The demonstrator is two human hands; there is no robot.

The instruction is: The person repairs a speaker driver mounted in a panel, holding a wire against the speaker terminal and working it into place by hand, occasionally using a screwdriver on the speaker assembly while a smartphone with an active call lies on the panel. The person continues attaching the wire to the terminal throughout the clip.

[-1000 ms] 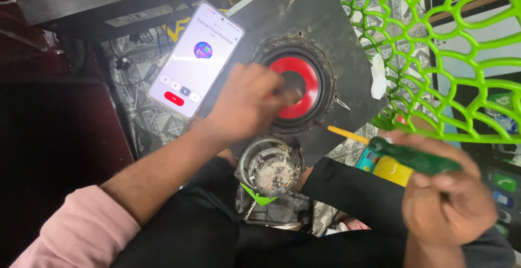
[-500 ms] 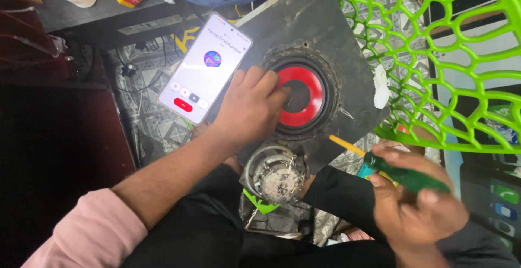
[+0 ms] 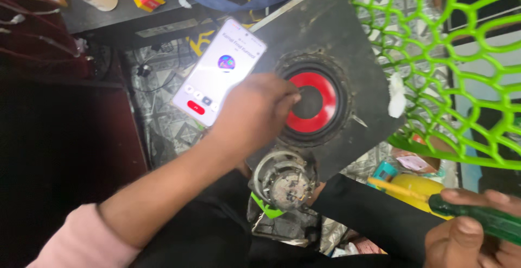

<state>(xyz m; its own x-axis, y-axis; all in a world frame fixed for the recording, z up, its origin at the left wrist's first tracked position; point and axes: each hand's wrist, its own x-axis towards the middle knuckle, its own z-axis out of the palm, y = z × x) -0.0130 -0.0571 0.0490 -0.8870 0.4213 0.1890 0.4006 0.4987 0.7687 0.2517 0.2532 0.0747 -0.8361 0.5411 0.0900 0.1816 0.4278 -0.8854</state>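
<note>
One round red-coned speaker in black board: cone likely fragile; left hand fingertips press it; right hand grips green-handled screwdriver.

Even indoor light, left side deep in shadow, phone screen glowing bright, slight motion blur, no edge distortion.

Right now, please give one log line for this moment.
left hand: on red speaker cone | right hand: holds green screwdriver | phone: on panel
</note>
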